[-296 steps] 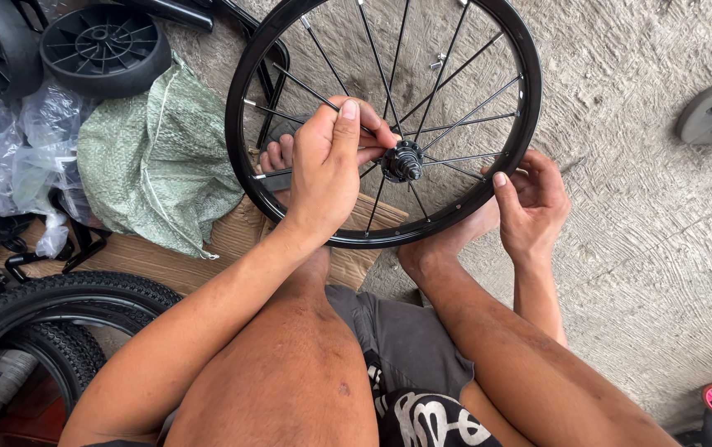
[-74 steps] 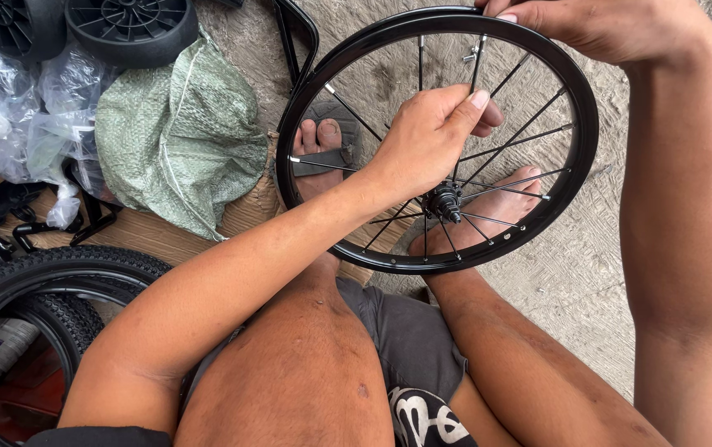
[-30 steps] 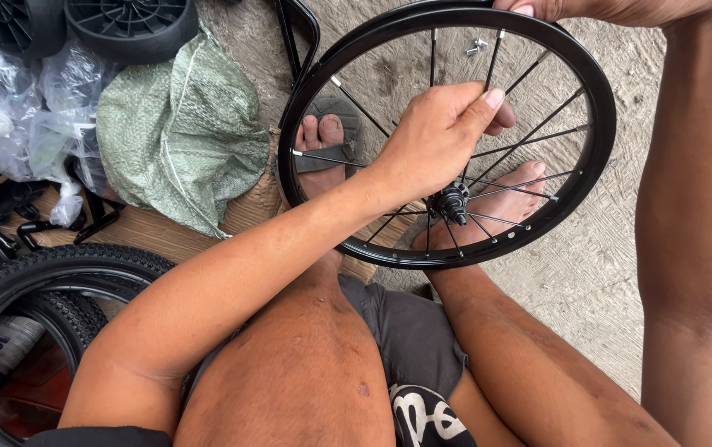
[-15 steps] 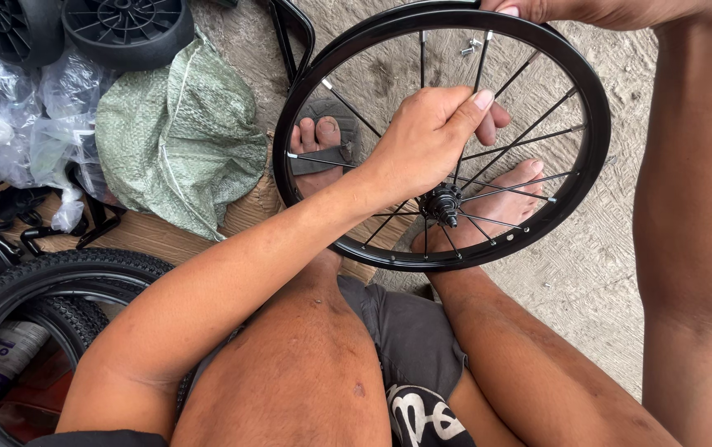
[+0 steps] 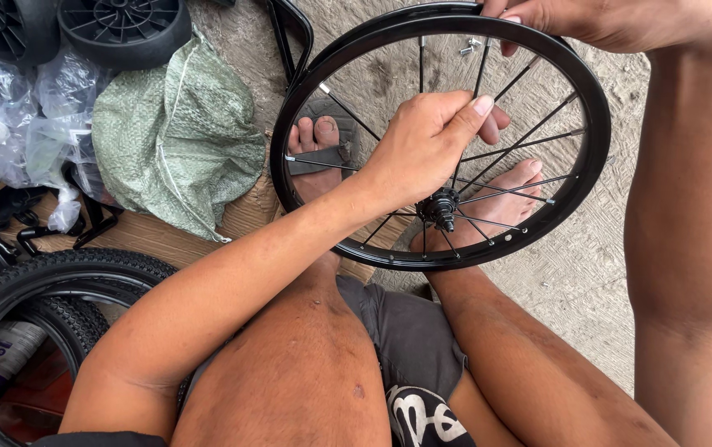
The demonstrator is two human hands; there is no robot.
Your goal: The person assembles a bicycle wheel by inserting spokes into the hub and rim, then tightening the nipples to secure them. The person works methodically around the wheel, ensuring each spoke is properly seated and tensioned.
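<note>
fingers (image 5: 455,116) pinch spoke (image 5: 488,153) | right hand (image 5: 613,21) grips rim (image 5: 592,165) (top)

The left hand (image 5: 426,145) is reaching forward from a nearly straight arm, fingers curled closed and thumb lying along the top. The right hand (image 5: 596,21) is stretching farther ahead, fingers bent in a grip.

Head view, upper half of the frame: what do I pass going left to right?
Clear plastic bags → green woven sack → left hand on the spokes of the black wheel rim → right hand at the rim's top.
</note>
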